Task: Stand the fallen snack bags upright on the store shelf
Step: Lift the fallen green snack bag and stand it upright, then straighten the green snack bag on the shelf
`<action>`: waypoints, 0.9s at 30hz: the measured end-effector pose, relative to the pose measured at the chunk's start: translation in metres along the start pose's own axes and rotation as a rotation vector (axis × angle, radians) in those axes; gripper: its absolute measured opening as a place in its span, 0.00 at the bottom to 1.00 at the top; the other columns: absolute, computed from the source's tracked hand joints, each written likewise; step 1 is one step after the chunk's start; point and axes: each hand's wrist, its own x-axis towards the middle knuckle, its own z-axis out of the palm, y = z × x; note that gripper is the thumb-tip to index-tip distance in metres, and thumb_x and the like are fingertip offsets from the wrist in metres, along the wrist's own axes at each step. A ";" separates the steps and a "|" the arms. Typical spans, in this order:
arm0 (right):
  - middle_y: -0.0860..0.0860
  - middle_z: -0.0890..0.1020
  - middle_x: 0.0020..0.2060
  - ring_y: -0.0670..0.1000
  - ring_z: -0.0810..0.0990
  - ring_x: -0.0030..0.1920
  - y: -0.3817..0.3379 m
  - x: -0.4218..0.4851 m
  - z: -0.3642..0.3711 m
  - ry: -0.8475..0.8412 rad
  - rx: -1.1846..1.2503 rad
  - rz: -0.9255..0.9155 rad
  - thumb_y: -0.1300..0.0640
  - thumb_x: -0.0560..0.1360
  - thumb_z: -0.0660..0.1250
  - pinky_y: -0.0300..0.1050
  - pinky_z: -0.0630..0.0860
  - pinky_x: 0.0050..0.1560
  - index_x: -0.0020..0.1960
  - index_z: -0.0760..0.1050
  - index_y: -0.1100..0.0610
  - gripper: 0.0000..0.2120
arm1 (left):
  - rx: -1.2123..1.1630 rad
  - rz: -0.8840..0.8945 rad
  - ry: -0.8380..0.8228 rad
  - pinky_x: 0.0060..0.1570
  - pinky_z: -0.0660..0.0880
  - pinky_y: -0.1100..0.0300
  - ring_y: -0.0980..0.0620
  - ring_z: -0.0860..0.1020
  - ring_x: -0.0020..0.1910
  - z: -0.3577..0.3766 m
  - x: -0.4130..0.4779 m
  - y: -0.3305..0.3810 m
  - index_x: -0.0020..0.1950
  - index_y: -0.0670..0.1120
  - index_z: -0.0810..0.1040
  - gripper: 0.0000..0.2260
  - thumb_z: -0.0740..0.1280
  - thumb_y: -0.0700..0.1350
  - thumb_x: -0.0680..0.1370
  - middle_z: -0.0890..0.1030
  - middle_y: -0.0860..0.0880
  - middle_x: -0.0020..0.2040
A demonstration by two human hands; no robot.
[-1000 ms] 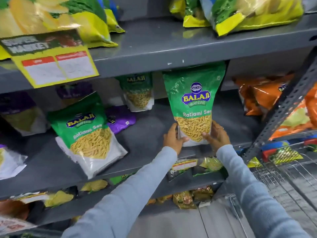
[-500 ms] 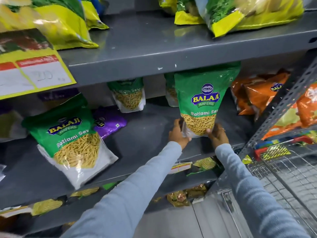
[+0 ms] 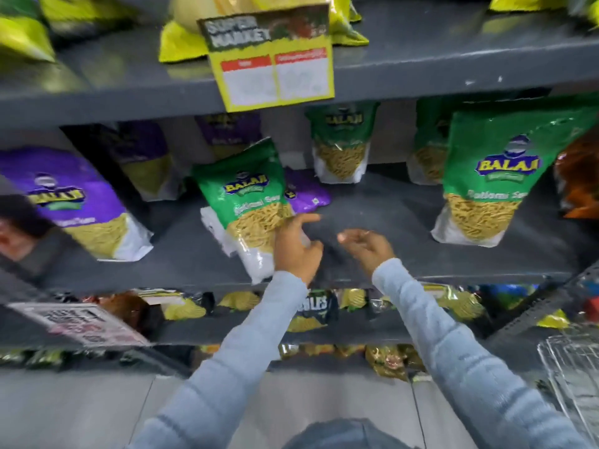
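A green Balaji Ratlami Sev bag [image 3: 249,202] lies tilted back on the middle grey shelf [image 3: 389,222]. My left hand [image 3: 296,251] rests against that bag's lower right edge, fingers spread, not closed around it. My right hand [image 3: 366,247] hovers just to the right over bare shelf, fingers apart and empty. Another green bag [image 3: 505,179] stands upright at the right with no hand on it. A small purple bag [image 3: 306,192] lies flat behind the tilted green one. At the left a large purple bag [image 3: 74,202] leans over.
More green and purple bags stand at the back of the shelf. A yellow price tag [image 3: 275,69] hangs from the upper shelf's edge. Orange bags [image 3: 580,186] sit at the far right. A wire cart [image 3: 570,367] is at the lower right, and lower shelves hold chip packets.
Both hands let go of the upright green bag and moved left to the tilted green bag. The view swung left, so the upright bag now sits at the right.
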 end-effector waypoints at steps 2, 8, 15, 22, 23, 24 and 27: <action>0.55 0.75 0.62 0.54 0.73 0.63 -0.021 0.013 0.030 -0.102 -0.167 0.025 0.49 0.70 0.69 0.48 0.68 0.66 0.66 0.67 0.61 0.29 | 0.178 -0.158 0.205 0.68 0.63 0.47 0.40 0.66 0.68 -0.019 0.001 -0.010 0.67 0.49 0.69 0.30 0.71 0.40 0.66 0.69 0.42 0.68; 0.59 0.71 0.68 0.57 0.70 0.67 -0.070 0.026 0.076 -0.337 -0.274 0.166 0.50 0.73 0.65 0.46 0.66 0.64 0.67 0.64 0.63 0.28 | -0.135 -0.641 0.296 0.69 0.62 0.46 0.38 0.63 0.71 -0.052 0.015 -0.041 0.74 0.40 0.56 0.44 0.76 0.49 0.66 0.63 0.38 0.72; 0.64 0.77 0.60 0.61 0.75 0.61 -0.058 -0.003 0.072 -0.224 -0.115 0.104 0.61 0.69 0.71 0.51 0.71 0.64 0.60 0.70 0.68 0.22 | -0.327 -0.484 0.082 0.54 0.75 0.53 0.43 0.77 0.56 -0.076 0.007 -0.064 0.62 0.34 0.73 0.23 0.74 0.36 0.69 0.78 0.36 0.62; 0.54 0.79 0.50 0.53 0.78 0.49 -0.058 -0.056 0.027 -0.080 0.008 -0.042 0.62 0.65 0.74 0.48 0.74 0.55 0.53 0.72 0.55 0.20 | -0.355 -0.213 -0.106 0.46 0.73 0.61 0.47 0.75 0.52 -0.074 -0.024 -0.041 0.58 0.42 0.71 0.22 0.75 0.36 0.68 0.76 0.44 0.53; 0.51 0.79 0.48 0.52 0.78 0.48 -0.060 -0.062 0.019 -0.062 0.015 -0.059 0.62 0.65 0.74 0.47 0.75 0.54 0.52 0.71 0.53 0.19 | -0.365 -0.181 -0.135 0.44 0.73 0.63 0.48 0.75 0.51 -0.072 -0.026 -0.037 0.56 0.43 0.70 0.21 0.75 0.36 0.68 0.76 0.46 0.51; 0.48 0.79 0.46 0.50 0.79 0.46 -0.062 -0.068 0.012 -0.046 0.020 -0.079 0.61 0.64 0.74 0.45 0.75 0.52 0.51 0.71 0.52 0.19 | -0.373 -0.160 -0.163 0.44 0.74 0.63 0.48 0.75 0.50 -0.070 -0.027 -0.034 0.56 0.44 0.70 0.21 0.75 0.37 0.67 0.76 0.46 0.51; 0.40 0.78 0.40 0.40 0.78 0.42 -0.065 -0.077 -0.003 -0.020 0.038 -0.115 0.62 0.65 0.74 0.32 0.76 0.42 0.50 0.70 0.51 0.19 | -0.354 -0.101 -0.222 0.46 0.74 0.60 0.47 0.76 0.50 -0.066 -0.028 -0.023 0.57 0.43 0.70 0.23 0.76 0.39 0.67 0.77 0.45 0.53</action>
